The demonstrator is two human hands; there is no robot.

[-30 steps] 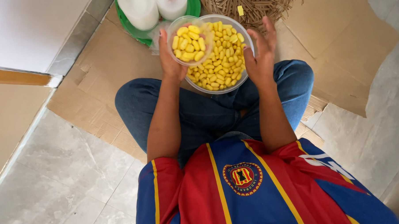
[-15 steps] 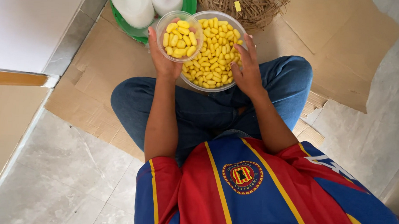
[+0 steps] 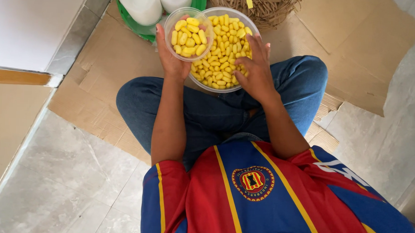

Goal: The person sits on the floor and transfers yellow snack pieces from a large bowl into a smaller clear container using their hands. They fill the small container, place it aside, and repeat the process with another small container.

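I sit cross-legged on cardboard in blue jeans and a red and blue striped shirt. My left hand (image 3: 170, 60) holds a small clear plastic cup (image 3: 189, 34) filled with yellow capsule-shaped pieces. A large clear bowl (image 3: 224, 48) of the same yellow pieces rests over my lap. My right hand (image 3: 254, 70) lies on the bowl's right side, fingers spread over the pieces; whether it grips any I cannot tell.
Flattened cardboard (image 3: 103, 71) covers the tiled floor under me. A green tray (image 3: 146, 29) with two white containers (image 3: 140, 4) stands beyond the bowl, beside a pile of brown sticks (image 3: 259, 6). A white panel (image 3: 31, 23) lies at the left.
My right hand came down from the bowl's far right rim onto the yellow pieces. The small cup in my left hand stayed over the bowl's left edge.
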